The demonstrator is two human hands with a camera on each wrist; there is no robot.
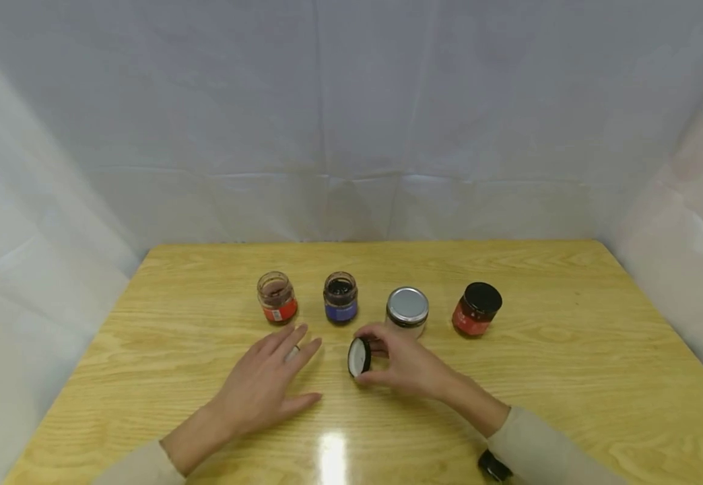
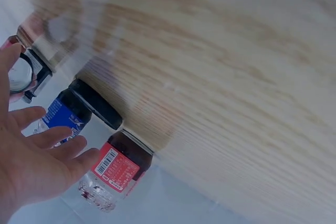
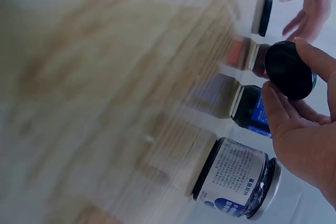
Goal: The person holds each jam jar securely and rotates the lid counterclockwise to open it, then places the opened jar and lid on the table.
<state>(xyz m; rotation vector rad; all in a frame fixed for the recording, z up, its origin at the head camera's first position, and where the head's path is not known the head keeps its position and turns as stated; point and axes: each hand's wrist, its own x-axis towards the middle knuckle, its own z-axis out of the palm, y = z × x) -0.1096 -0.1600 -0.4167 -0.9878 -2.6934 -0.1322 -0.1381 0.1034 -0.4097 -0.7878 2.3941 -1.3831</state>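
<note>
On the wooden table (image 1: 570, 377), your left hand (image 1: 260, 387) has its fingers apart, gripping nothing; your right hand (image 1: 409, 364) has thumb and fingers clamped. Beyond them stand the open red-labelled jar (image 1: 278, 308) and blue-labelled jar (image 1: 341, 306), likely glass, heavier and breakable, best gripped round the body. Smallest, the black lid (image 1: 359, 358) sits tilted on edge in your right hand's pinch; it looks light, stiff and perhaps slick, so keep hold by the rim.
</note>
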